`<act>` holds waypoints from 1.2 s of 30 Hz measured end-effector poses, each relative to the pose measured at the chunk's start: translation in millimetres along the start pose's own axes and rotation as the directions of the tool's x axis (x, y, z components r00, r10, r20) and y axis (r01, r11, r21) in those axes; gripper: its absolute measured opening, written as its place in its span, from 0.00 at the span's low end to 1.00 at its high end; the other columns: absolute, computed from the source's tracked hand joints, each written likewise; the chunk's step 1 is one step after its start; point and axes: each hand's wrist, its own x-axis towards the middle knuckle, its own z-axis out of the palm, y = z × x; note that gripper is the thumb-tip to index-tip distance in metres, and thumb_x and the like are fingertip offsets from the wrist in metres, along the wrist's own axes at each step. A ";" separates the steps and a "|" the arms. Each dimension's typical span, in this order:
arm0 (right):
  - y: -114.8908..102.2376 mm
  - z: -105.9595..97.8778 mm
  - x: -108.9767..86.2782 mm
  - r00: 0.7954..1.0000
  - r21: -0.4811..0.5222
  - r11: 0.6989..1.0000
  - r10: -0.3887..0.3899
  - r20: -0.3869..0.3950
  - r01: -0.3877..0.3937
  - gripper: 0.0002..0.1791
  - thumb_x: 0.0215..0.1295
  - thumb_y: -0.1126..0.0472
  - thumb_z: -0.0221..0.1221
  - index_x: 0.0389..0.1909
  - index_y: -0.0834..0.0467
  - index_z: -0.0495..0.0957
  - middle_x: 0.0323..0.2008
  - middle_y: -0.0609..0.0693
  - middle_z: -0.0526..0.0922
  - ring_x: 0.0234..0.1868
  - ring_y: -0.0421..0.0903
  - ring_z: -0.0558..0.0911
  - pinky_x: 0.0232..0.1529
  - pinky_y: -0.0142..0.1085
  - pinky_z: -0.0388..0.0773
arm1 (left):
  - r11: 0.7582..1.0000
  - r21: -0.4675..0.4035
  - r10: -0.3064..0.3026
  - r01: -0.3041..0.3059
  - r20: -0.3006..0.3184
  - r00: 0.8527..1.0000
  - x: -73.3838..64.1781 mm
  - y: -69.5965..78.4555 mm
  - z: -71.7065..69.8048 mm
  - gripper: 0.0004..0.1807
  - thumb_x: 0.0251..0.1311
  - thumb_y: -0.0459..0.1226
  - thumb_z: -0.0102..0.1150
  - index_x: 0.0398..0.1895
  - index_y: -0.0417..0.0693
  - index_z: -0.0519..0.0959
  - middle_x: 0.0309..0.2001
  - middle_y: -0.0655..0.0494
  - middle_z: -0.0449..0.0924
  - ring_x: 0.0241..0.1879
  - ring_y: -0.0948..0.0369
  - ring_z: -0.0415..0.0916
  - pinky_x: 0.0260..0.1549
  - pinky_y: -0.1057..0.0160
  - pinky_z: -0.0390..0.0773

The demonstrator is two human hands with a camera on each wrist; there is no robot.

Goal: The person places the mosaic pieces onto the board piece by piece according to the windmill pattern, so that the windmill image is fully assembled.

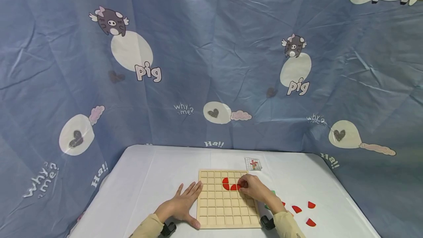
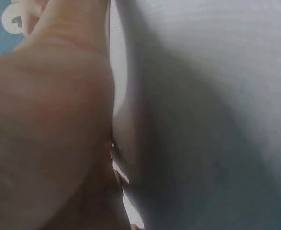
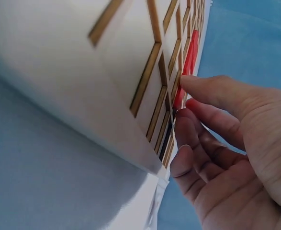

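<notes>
A wooden grid board (image 1: 211, 220) lies flat on the white table. Several red quarter-round pieces (image 1: 226, 186) sit in its cells in the upper middle. My right hand (image 1: 256, 188) is over the board's upper right part, thumb and index finger pinching a red quarter-round piece (image 3: 178, 97) at its cell; the other fingers curl loosely. With fingers spread, my left hand (image 1: 181, 205) lies flat on the table, fingertips and thumb at the board's left edge. In the left wrist view the hand's side (image 2: 49, 120) fills much of the picture and hides the board.
Loose red pieces (image 1: 296, 209) lie on the table to the right. Green pieces (image 1: 267, 206) show partly behind the right forearm. A small card (image 1: 253, 164) with a red pinwheel picture on a grid lies beyond the board. A blue patterned cloth (image 1: 211, 65) hangs around the table.
</notes>
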 end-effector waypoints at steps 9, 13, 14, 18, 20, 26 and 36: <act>0.4 -15.9 -17.8 0.999 0.046 0.998 0.038 -0.033 -0.036 0.12 0.61 0.63 0.64 0.45 0.60 0.78 0.37 0.47 0.79 0.36 0.40 0.76 0.33 0.30 0.76 | 1.000 -0.009 -0.002 0.002 0.001 1.000 -0.1 1.1 -1.7 0.75 0.32 0.71 0.66 0.77 0.43 0.39 0.79 0.47 0.35 0.77 0.46 0.35 0.70 0.33 0.34; 3.7 -25.0 -31.0 0.996 0.052 0.995 0.087 -0.032 -0.085 0.16 0.60 0.60 0.66 0.47 0.59 0.75 0.38 0.47 0.78 0.37 0.41 0.75 0.34 0.31 0.75 | 1.000 -0.013 0.002 -0.002 0.006 1.000 0.1 1.0 -1.9 0.75 0.32 0.71 0.65 0.77 0.43 0.39 0.79 0.46 0.34 0.77 0.46 0.35 0.70 0.33 0.34; 5.4 -27.5 -34.8 0.995 0.048 0.994 0.097 -0.031 -0.095 0.17 0.60 0.60 0.66 0.48 0.59 0.74 0.38 0.47 0.77 0.37 0.41 0.75 0.34 0.31 0.75 | 1.000 -0.012 0.002 -0.002 0.006 1.000 0.2 0.6 -1.6 0.75 0.32 0.71 0.65 0.77 0.43 0.38 0.79 0.46 0.34 0.77 0.46 0.35 0.70 0.33 0.34; 12.8 -36.8 -48.8 0.986 0.031 0.986 0.165 -0.036 -0.164 0.20 0.58 0.59 0.68 0.49 0.58 0.74 0.39 0.47 0.77 0.37 0.42 0.75 0.33 0.31 0.73 | 1.000 -0.008 -0.003 0.003 0.004 1.000 -0.5 1.3 -1.7 0.75 0.32 0.71 0.65 0.77 0.43 0.38 0.79 0.46 0.34 0.77 0.46 0.35 0.70 0.33 0.35; 16.8 -41.7 -56.6 0.982 0.025 0.982 0.186 -0.045 -0.185 0.20 0.57 0.59 0.68 0.48 0.58 0.74 0.39 0.48 0.77 0.37 0.43 0.75 0.32 0.31 0.73 | 1.000 -0.008 -0.002 0.002 0.004 1.000 -0.9 1.8 -2.1 0.75 0.32 0.71 0.65 0.77 0.43 0.38 0.78 0.46 0.34 0.77 0.46 0.35 0.70 0.33 0.35; 25.7 -57.0 -82.5 0.972 0.003 0.975 0.222 -0.072 -0.223 0.21 0.56 0.58 0.68 0.48 0.58 0.74 0.39 0.48 0.78 0.39 0.44 0.75 0.33 0.31 0.70 | 1.000 -0.008 0.008 -0.008 -0.004 1.000 -2.8 4.3 -4.2 0.74 0.34 0.69 0.67 0.77 0.41 0.39 0.78 0.45 0.35 0.77 0.45 0.36 0.70 0.33 0.35; 41.7 -68.5 -123.3 0.954 0.035 0.956 0.293 -0.060 -0.292 0.22 0.57 0.55 0.67 0.49 0.59 0.74 0.40 0.49 0.77 0.36 0.41 0.72 0.31 0.29 0.69 | 1.000 -0.013 0.005 -0.005 -0.005 1.000 -3.5 4.3 -4.3 0.74 0.35 0.69 0.68 0.77 0.41 0.39 0.78 0.44 0.35 0.77 0.45 0.36 0.69 0.32 0.35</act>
